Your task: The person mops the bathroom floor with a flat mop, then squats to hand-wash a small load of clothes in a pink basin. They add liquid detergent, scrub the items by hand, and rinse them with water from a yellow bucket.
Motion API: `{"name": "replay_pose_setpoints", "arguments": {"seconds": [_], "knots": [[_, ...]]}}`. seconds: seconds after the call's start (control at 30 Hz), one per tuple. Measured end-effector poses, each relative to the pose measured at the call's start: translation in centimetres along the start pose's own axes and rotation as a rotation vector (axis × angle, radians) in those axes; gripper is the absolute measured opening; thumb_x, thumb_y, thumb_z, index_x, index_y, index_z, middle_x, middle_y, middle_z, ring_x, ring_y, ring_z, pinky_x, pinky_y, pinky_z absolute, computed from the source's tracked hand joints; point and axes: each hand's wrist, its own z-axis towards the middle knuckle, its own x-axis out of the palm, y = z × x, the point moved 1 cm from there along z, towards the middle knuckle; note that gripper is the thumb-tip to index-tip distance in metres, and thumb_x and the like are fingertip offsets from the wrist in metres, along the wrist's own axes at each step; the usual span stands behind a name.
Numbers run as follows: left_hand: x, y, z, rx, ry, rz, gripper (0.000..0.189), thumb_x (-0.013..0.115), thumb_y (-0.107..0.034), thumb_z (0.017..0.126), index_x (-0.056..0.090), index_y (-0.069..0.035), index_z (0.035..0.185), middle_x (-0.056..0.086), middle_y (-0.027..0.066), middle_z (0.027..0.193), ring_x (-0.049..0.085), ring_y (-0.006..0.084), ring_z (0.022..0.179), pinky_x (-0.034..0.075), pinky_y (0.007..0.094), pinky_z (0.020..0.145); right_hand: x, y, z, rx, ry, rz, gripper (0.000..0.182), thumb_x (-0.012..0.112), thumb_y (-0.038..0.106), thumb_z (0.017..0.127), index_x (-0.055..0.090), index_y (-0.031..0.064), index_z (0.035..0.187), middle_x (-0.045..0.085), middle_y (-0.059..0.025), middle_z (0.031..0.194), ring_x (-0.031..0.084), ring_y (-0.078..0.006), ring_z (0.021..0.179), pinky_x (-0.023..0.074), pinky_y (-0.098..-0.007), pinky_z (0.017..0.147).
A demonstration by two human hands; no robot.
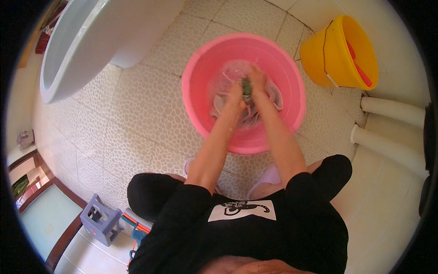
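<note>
A round pink plastic basin [195, 113] stands on the floor in front of me. It holds sudsy water [234, 68] and a heap of wet, light-coloured cloth [275, 96]. My left hand [235, 91] and my right hand [257, 80] are close together over the middle of the basin. Bunched between them is a dark green cloth [246, 89], gripped from both sides. Motion blurs the fingers, and parts of both hands are hidden by the suds and the cloth.
A yellow bucket [313, 61] with a red object [359, 65] inside stands at the upper right, near two white pipes [386, 106]. At the upper left is a white ceramic washbasin [113, 30]. A grey-purple plastic stool [99, 222] lies lower left on pebble-patterned tiles [137, 99].
</note>
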Motion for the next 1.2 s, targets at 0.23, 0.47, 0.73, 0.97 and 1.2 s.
{"name": "replay_pose_setpoints", "arguments": {"seconds": [0.23, 0.47, 0.73, 0.97, 1.2], "knots": [[-7.2, 1.9, 7.1, 0.084, 0.154, -0.222, 0.025, 0.043, -0.023, 0.094, 0.054, -0.004, 0.106, 0.057, 0.0095, 0.103, 0.056, 0.0223, 0.09, 0.05, 0.0368, 0.076, 3.5, 3.4, -11.8, -0.449, 0.2, -0.309, 0.032, 0.05, 0.026, 0.09, 0.057, -0.002, 0.075, 0.055, -0.018, 0.08, 0.051, -0.0335, 0.08, 0.0383, -0.0436, 0.078], [0.2, -0.8, -0.5, -0.057, 0.048, -0.018, 0.029, 0.041, -0.022, 0.095, 0.051, -0.005, 0.116, 0.058, 0.0096, 0.109, 0.058, 0.0228, 0.095, 0.052, 0.0398, 0.076, -1.0, 0.3, 1.2, -0.05, -0.017, -0.07, 0.036, 0.047, 0.034, 0.092, 0.059, -0.0006, 0.094, 0.059, -0.0184, 0.09, 0.057, -0.0224, 0.089, 0.0419, -0.0376, 0.078], [2.1, -9.4, -6.2, 0.175, 0.245, 0.268, 0.025, 0.057, -0.012, 0.087, 0.055, -0.014, 0.112, 0.057, 0.0048, 0.101, 0.055, 0.0173, 0.093, 0.046, 0.0308, 0.086, -4.1, 3.8, -5.5, -0.486, 0.22, -0.325, 0.032, 0.06, 0.026, 0.087, 0.06, 0.0031, 0.109, 0.063, -0.0096, 0.093, 0.058, -0.0176, 0.083, 0.0448, -0.0332, 0.074], [-0.8, -9.4, -3.8, 0.397, 0.298, 0.634, 0.041, 0.057, 0.006, 0.079, 0.052, -0.007, 0.117, 0.059, 0.0082, 0.099, 0.059, 0.0169, 0.082, 0.05, 0.0282, 0.068, -8.3, 7.9, -5.7, -0.304, -0.051, -0.101, 0.022, 0.064, 0.021, 0.084, 0.064, 0.0013, 0.093, 0.061, -0.0047, 0.078, 0.056, -0.0148, 0.073, 0.0439, -0.0283, 0.07], [-1.2, -10.1, -3.7, 0.501, 0.051, 0.741, 0.022, 0.059, 0.002, 0.077, 0.064, -0.003, 0.098, 0.065, 0.0122, 0.085, 0.062, 0.0196, 0.074, 0.05, 0.0312, 0.064, -9.8, 12.3, -6.9, -0.437, -0.014, -0.078, 0.024, 0.066, 0.026, 0.084, 0.064, 0.0033, 0.088, 0.057, -0.0022, 0.086, 0.052, -0.0127, 0.084, 0.041, -0.026, 0.076]]}}
